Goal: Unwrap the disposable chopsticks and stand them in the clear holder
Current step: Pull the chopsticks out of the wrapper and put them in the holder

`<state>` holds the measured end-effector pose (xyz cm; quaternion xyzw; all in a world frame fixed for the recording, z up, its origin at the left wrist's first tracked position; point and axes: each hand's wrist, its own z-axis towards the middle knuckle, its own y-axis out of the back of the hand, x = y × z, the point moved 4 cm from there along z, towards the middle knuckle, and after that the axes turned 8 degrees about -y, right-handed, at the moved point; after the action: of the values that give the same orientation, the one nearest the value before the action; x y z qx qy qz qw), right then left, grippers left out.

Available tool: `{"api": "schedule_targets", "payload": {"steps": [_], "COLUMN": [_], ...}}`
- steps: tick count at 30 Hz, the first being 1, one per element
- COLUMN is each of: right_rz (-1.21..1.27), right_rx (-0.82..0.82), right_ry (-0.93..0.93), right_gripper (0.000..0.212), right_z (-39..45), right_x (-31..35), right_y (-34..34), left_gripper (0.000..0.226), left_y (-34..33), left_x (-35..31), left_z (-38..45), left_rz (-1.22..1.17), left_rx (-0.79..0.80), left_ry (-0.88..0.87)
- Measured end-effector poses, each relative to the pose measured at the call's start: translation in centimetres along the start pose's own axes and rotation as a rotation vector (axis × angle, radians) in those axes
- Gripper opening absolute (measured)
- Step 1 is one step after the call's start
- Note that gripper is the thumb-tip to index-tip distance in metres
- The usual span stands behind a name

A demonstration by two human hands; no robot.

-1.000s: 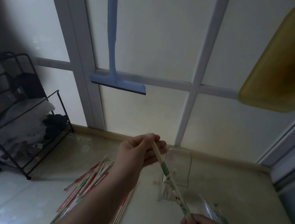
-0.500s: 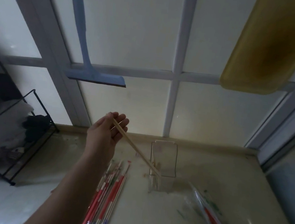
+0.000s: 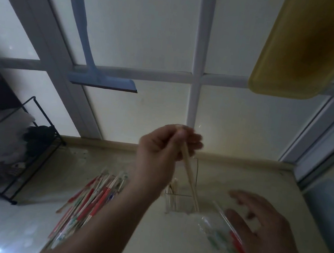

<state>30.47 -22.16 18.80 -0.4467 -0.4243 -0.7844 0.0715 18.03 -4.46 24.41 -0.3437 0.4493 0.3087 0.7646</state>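
Observation:
My left hand [image 3: 164, 149] pinches the top of a bare wooden chopstick pair [image 3: 190, 178]. The pair slants down to the right, and its lower end is inside the clear holder [image 3: 182, 202] on the counter. Other bare sticks stand at the holder's left side. My right hand [image 3: 263, 228] hovers with straight, spread fingers over a heap of empty clear wrappers [image 3: 229, 247] with red and green print. A bundle of wrapped chopsticks [image 3: 92, 199] lies to the left of my left forearm.
A black wire rack [image 3: 11, 149] with cloths stands at the left on the counter. A blue squeegee [image 3: 96, 75] and a yellow tray [image 3: 310, 49] hang on the frosted window behind. The counter's back ledge [image 3: 241, 160] runs just behind the holder.
The wrapper came off the chopstick pair and my right hand left the view, then came back empty over the wrappers. My left hand moved right and brought the pair's tip into the holder.

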Motion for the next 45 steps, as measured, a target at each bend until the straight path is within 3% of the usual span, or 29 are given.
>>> {"api": "schedule_targets", "payload": {"steps": [4,7,10,13,16,20,23,30,33,38,42,45], "right_rz": [0.150,0.230,0.229,0.200,0.196,0.022,-0.057,-0.263,-0.322,-0.327,-0.280,-0.246], "right_rx": [0.076,0.098,0.120,0.057,-0.012,0.113,0.299,0.464,0.534,0.526,0.510,0.506], "right_ry": [0.130,0.107,0.080,0.057,0.075,0.137,0.118,0.142,0.132,0.090,0.067,0.062], "right_gripper": [0.020,0.032,0.031,0.018,0.004,0.004,0.013,0.024,0.028,0.037,0.041,0.037], "right_z": [3.3,4.8,6.0,7.0,7.8,7.8,7.0,6.3,6.5,6.5,6.3,6.3], "right_x": [5.2,4.6,2.8,1.2,-0.3,-2.8,-5.0,-6.6,-6.7,-6.3,-6.1,-5.9], "right_y": [-2.1,-3.7,-5.2,-6.2,-7.2,-11.2,-14.6,-17.1,-17.5,-17.7,-17.9,-18.2], "left_gripper": [0.016,0.016,0.018,0.036,0.020,0.025,0.035,0.030,0.033,0.041,0.042,0.050], "left_y": [-3.2,-3.2,-2.2,0.2,2.9,3.6,3.6,2.5,2.5,2.7,4.7,5.9], "left_x": [0.6,1.9,3.7,5.2,6.2,10.4,13.1,15.0,15.5,14.2,14.0,13.9], "left_z": [-0.2,0.7,1.7,3.7,6.3,6.8,6.4,5.3,5.5,6.5,6.2,5.7], "left_rz": [-0.028,-0.038,0.029,0.312,0.822,1.334,1.525,1.776,1.767,1.468,1.144,0.991], "left_rx": [0.207,0.248,0.344,0.403,0.485,1.073,1.362,1.563,1.575,1.480,1.451,1.375], "left_ry": [-0.061,-0.036,0.012,-0.067,-0.282,-0.298,-0.283,-0.425,-0.352,-0.105,0.292,0.414]}}
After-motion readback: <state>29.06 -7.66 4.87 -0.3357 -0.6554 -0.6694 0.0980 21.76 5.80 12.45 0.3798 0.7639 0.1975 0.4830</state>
